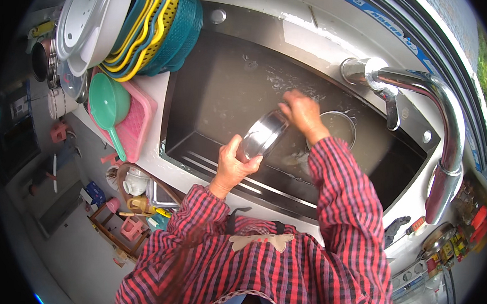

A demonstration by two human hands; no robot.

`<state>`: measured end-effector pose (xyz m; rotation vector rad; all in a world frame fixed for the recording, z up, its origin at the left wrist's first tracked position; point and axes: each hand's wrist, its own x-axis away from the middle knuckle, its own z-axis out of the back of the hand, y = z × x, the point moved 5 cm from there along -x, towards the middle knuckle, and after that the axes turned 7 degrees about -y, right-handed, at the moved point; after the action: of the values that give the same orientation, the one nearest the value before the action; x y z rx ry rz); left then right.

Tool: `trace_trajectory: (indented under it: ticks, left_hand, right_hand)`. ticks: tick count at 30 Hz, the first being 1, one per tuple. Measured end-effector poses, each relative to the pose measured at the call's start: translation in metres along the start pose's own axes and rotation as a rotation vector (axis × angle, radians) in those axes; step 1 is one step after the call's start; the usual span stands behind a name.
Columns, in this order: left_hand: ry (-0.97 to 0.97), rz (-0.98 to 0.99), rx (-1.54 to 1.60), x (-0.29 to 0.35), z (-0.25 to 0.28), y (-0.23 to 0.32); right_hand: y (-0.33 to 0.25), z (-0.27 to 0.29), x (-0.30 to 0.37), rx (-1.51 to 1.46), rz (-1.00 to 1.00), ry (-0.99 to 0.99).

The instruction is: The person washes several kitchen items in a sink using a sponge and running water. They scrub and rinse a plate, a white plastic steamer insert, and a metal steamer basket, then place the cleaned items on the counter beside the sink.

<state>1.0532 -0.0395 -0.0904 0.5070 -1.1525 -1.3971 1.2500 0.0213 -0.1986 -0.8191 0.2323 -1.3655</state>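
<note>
My left hand (235, 165) grips the near side of a shiny stainless steel bowl (264, 135), thumb and fingers on its wall. The bowl is tilted on its side above the water, its inside turned away from view. At the bowl's far right rim is my right hand (303, 115), slightly blurred, its fingers curled together; what they hold, if anything, is hidden. Both hands are over a dark sink (196, 60) filled with murky water. Just right of my right hand, a round metal-rimmed vessel (338, 130) sits in the water, partly behind my sleeve.
A chrome faucet (426, 85) arches over the sink's right side, its spout hanging outside the basin. Stacked yellow and teal colanders (162, 30) and white basins (95, 20) stand at the far left. Below them lie a green ladle (110, 102) and a pink tray (145, 112).
</note>
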Motion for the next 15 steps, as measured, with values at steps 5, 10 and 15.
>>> trace_trajectory:
  ticks: [5, 10, 15]
  left_hand:
    - [0.054, 0.024, 0.142, -0.019, 0.017, -0.021]
    - [-0.013, 0.059, 0.012, -0.034, 0.017, -0.026]
    - [-0.029, 0.026, -0.057, -0.026, 0.019, -0.008]
  right_hand:
    - [0.064, -0.022, -0.018, -0.199, -0.284, 0.196]
    - [-0.024, -0.003, 0.008, -0.815, 0.134, 0.161]
    - [-0.053, 0.031, -0.005, -0.595, -0.006, 0.047]
